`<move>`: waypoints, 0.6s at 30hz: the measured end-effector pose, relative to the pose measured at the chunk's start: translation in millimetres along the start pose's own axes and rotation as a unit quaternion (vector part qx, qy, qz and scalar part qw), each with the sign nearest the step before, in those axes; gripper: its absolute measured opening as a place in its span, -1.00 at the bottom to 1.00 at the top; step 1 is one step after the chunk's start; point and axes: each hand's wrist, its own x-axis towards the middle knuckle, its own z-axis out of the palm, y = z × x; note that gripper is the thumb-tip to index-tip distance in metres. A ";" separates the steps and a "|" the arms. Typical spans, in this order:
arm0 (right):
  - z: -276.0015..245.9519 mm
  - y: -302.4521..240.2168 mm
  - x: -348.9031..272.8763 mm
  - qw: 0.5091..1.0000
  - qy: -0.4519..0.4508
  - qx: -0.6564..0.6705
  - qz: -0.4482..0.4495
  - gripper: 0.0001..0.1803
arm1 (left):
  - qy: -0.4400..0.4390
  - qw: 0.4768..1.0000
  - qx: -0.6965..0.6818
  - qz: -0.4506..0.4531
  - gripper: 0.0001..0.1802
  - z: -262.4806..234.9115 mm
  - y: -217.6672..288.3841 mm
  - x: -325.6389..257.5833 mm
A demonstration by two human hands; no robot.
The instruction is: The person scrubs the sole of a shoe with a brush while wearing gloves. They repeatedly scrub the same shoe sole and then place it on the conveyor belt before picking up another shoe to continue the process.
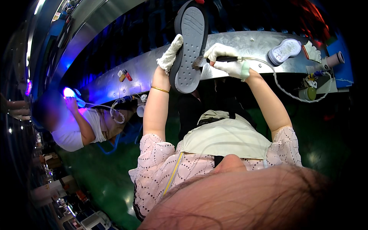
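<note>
Dim fisheye view, black warped rim, violet lamp glare (69,92) at left.

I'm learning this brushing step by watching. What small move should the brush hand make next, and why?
Probably a short stroke across the sole. The right hand has the brush tip at the sole's right edge, mid-length, while the left hand holds the shoe with its tread facing the camera, so the sole lies open to it.

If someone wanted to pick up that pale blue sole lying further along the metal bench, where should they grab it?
Probably across the narrow waist of the pale sole, coming down from above with fingers on its two long edges. It lies flat, tread up, on the bench, so top and sides are free. The waist is its slimmest part. A glove lies close on one side, so mind that end.
</note>
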 end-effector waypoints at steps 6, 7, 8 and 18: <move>1.6 -6.7 -2.4 0.995 -0.081 -0.040 0.049 -0.87 | 0.040 0.999 0.029 -0.008 -0.32 -0.8 3.2 3.4; 4.6 -7.8 -2.8 0.998 -0.053 -0.020 0.017 -0.87 | 0.036 0.999 0.023 -0.002 -0.32 -1.2 3.3 4.0; 7.5 -9.2 -2.9 1.000 -0.024 -0.001 -0.014 -0.87 | 0.031 0.999 0.018 0.002 -0.33 -1.5 3.5 4.6; 13.5 -11.4 -7.0 0.997 -0.064 0.010 0.033 -0.90 | 0.021 0.999 0.002 0.043 -0.38 -8.9 2.6 4.8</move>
